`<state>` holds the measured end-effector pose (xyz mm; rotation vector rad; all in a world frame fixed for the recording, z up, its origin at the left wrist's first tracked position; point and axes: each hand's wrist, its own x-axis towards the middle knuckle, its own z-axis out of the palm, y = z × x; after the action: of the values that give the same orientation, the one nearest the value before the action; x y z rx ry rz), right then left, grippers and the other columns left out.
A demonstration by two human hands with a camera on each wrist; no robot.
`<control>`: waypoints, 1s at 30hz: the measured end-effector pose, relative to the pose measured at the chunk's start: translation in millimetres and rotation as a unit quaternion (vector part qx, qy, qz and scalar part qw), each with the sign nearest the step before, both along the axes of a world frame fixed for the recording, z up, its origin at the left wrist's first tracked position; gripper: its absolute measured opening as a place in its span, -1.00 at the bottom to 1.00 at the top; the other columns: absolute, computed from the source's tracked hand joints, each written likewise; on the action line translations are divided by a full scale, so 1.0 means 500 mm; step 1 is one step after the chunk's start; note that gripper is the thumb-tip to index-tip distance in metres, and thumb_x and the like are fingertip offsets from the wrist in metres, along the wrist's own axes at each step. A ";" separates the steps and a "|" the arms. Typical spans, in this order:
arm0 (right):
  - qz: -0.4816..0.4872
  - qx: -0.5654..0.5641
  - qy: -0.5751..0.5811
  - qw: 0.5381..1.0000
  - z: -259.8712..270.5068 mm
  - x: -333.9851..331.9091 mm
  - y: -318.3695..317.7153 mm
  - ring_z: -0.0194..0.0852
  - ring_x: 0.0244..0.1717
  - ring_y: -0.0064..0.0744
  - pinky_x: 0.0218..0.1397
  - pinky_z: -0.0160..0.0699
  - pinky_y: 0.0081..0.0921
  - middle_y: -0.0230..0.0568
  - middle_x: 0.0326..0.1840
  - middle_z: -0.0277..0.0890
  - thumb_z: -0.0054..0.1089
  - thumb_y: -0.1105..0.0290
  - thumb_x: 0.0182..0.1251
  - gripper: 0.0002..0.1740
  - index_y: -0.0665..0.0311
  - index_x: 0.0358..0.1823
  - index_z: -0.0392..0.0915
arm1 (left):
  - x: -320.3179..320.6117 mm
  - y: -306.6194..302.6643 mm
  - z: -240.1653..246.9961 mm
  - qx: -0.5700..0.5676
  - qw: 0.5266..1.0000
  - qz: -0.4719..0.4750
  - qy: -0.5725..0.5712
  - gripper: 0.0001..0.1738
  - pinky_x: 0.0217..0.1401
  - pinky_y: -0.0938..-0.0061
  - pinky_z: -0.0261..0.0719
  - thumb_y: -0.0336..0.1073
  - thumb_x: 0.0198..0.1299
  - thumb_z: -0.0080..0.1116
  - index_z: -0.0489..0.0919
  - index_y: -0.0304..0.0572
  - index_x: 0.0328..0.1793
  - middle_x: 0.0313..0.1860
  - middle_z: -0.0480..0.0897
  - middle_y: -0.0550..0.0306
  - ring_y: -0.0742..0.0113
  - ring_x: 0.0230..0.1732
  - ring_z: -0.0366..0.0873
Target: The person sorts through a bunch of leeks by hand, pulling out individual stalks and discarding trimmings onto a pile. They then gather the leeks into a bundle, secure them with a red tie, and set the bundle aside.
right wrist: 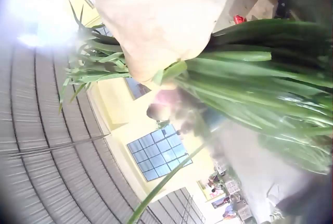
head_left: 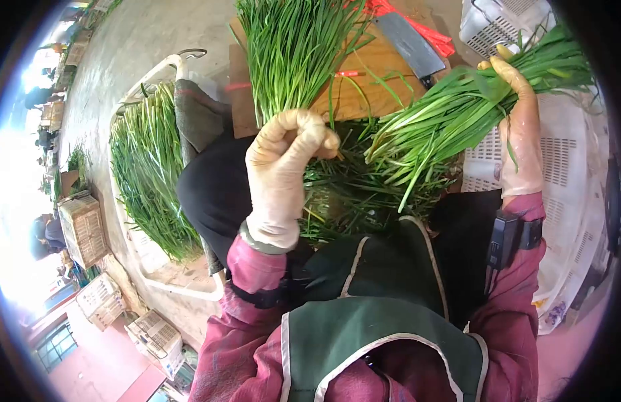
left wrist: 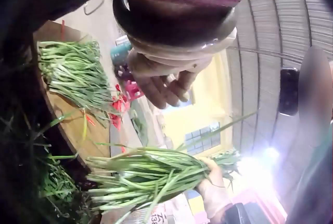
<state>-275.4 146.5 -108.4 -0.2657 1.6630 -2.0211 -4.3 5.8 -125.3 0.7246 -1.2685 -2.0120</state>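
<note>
My right hand [head_left: 521, 100], in a pale glove, grips a bunch of garlic chives [head_left: 444, 110] partway along the leaves. The pale stem ends fan out toward the middle, and the leaf tips trail behind the hand at the right. In the right wrist view, the glove [right wrist: 161, 26] covers part of the leaves [right wrist: 260, 73]. Raised left of the bunch is my gloved left hand [head_left: 280, 174], its fingers loosely bent. Nothing shows between its fingers [left wrist: 164, 91] in the left wrist view. Beyond it, another pile of garlic chives [head_left: 293, 60] lies on a wooden board [head_left: 374, 94].
A cleaver [head_left: 411, 47] lies on the board's right side beside red plastic [head_left: 434, 33]. Loose green leaves [head_left: 350, 201] gather between the knees. More chives [head_left: 149, 174] fill a white-framed carrier at left. White plastic crates [head_left: 558, 161] stand at right.
</note>
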 end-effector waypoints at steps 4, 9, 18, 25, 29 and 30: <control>-0.033 -0.030 -0.018 0.999 -0.012 -0.046 0.005 0.59 -0.15 -0.38 -0.03 0.58 -0.45 -0.18 -0.20 0.59 0.19 0.39 0.27 -0.64 0.30 0.09 0.47 | 0.047 -0.026 -0.041 0.075 0.964 -0.229 -0.113 -0.83 -0.24 0.44 0.56 -0.28 0.29 0.15 0.59 -0.24 -0.16 -0.37 0.65 0.03 0.24 -0.39 0.61; -0.057 -0.027 -0.016 0.998 -0.006 -0.048 0.013 0.60 -0.15 -0.35 -0.01 0.60 -0.45 -0.15 -0.17 0.59 0.16 0.40 0.29 -0.71 0.37 -0.01 0.52 | 0.018 0.014 -0.116 -0.537 0.725 -0.139 -0.407 -0.68 -0.07 0.30 0.56 -0.29 0.00 0.37 0.60 -0.16 -0.10 -0.20 0.64 0.04 0.05 -0.15 0.61; -0.014 -0.023 -0.029 0.999 -0.006 -0.014 0.008 0.54 -0.01 -0.40 0.15 0.50 -0.48 -0.17 -0.08 0.55 0.09 0.37 0.34 -0.56 0.36 0.21 0.40 | -0.086 0.046 -0.100 -0.291 0.928 -0.076 -0.221 -0.71 -0.21 0.60 0.52 -0.51 0.01 0.38 0.58 -0.24 -0.12 -0.38 0.63 0.23 0.56 -0.34 0.53; -0.013 -0.033 -0.032 0.999 -0.009 -0.022 0.008 0.54 0.02 -0.36 0.18 0.50 -0.44 -0.11 -0.05 0.56 0.07 0.39 0.32 -0.55 0.37 0.23 0.40 | -0.076 0.057 -0.102 -0.096 0.981 -0.058 -0.159 -0.92 -0.34 0.67 0.46 -0.52 0.12 0.29 0.62 -0.25 -0.26 -0.51 0.58 0.30 0.69 -0.43 0.39; -0.024 -0.019 -0.027 0.999 -0.007 -0.024 -0.001 0.56 -0.06 -0.36 0.14 0.53 -0.45 -0.13 -0.11 0.56 0.12 0.41 0.29 -0.57 0.34 0.19 0.43 | -0.070 0.050 -0.109 -0.202 0.954 -0.048 -0.216 -0.93 -0.37 0.58 0.51 -0.49 0.12 0.28 0.61 -0.18 -0.28 -0.50 0.61 0.23 0.57 -0.46 0.50; -0.024 -0.012 -0.028 0.999 -0.009 -0.022 -0.003 0.57 -0.09 -0.37 0.12 0.54 -0.46 -0.14 -0.12 0.56 0.14 0.42 0.28 -0.57 0.33 0.18 0.44 | -0.069 0.047 -0.106 -0.297 0.926 -0.049 -0.228 -0.93 -0.38 0.57 0.50 -0.48 0.11 0.27 0.60 -0.19 -0.29 -0.50 0.61 0.19 0.49 -0.47 0.52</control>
<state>-286.5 145.1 -112.8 -0.1774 1.6261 -2.0653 -38.8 29.2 -178.4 0.8553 -2.0933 -1.4255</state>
